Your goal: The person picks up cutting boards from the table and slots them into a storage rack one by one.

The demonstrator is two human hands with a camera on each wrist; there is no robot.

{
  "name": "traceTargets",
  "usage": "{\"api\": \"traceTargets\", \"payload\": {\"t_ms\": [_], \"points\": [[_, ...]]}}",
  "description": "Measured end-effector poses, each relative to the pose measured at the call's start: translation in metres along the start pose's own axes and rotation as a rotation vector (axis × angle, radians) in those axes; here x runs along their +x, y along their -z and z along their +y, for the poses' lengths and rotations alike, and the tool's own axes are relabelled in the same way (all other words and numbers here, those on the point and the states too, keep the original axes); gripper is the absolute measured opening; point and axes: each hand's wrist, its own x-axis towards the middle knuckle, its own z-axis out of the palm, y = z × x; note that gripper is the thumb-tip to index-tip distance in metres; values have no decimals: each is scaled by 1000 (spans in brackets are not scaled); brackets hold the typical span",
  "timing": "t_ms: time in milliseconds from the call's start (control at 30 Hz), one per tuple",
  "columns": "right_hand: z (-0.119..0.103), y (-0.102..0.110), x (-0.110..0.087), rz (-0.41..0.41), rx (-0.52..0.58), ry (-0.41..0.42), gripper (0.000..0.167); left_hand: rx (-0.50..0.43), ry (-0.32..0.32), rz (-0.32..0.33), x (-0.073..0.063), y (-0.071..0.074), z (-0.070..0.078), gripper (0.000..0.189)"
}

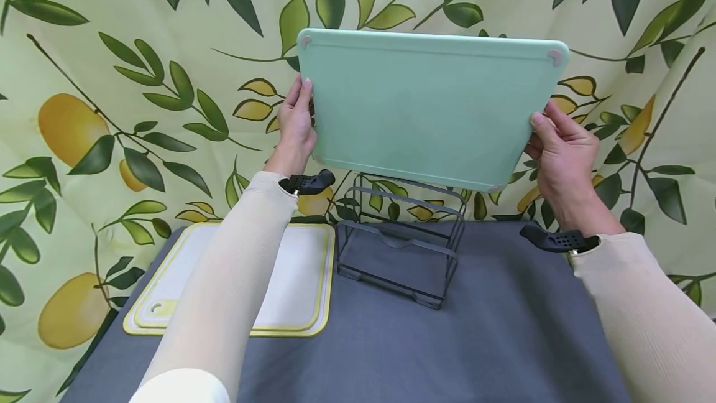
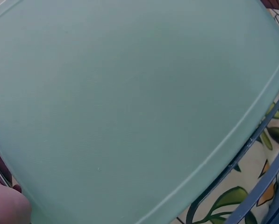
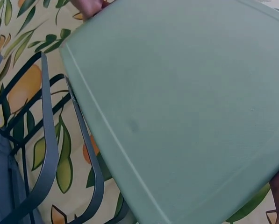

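Note:
A large mint-green cutting board (image 1: 425, 104) with pinkish corner pads is held up, tilted, in front of the patterned backdrop. My left hand (image 1: 296, 120) grips its left edge, thumb on the near face. On the opposite edge my right hand (image 1: 562, 154) pinches the board between thumb and fingers. Just below the board stands a dark metal rack (image 1: 397, 244) with several upright loops. In the right wrist view the rack's loops (image 3: 48, 135) come close to the board's lower edge; whether they touch, I cannot tell.
White cutting boards with yellow rims (image 1: 291, 278) lie stacked flat on the left of the table, partly behind my left forearm. A dark grey cloth (image 1: 503, 328) covers the table. Behind it hangs a leaf-and-fruit patterned fabric (image 1: 179, 17).

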Motion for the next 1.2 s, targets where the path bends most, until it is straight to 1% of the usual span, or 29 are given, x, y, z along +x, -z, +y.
{"api": "traceTargets", "payload": {"t_ms": [200,333,433,633,767,967,1200], "points": [[2,0,0,-1,-28,4,46,-13,-22,3,2,0,0,43],[5,-2,1,-2,-36,6,45,6,-32,3,3,2,-2,43],[5,-1,3,-3,-40,3,45,31,-36,-8,3,3,-4,44],[5,3,4,24,-44,-12,45,45,-37,-24,2,-1,-7,45],[8,7,4,43,-68,-13,44,60,-25,-24,1,-2,-10,44],[15,13,2,61,-99,-27,45,67,2,4,0,3,-17,43],[23,19,-1,64,-103,-27,44,97,8,11,-2,5,-20,43]]}}
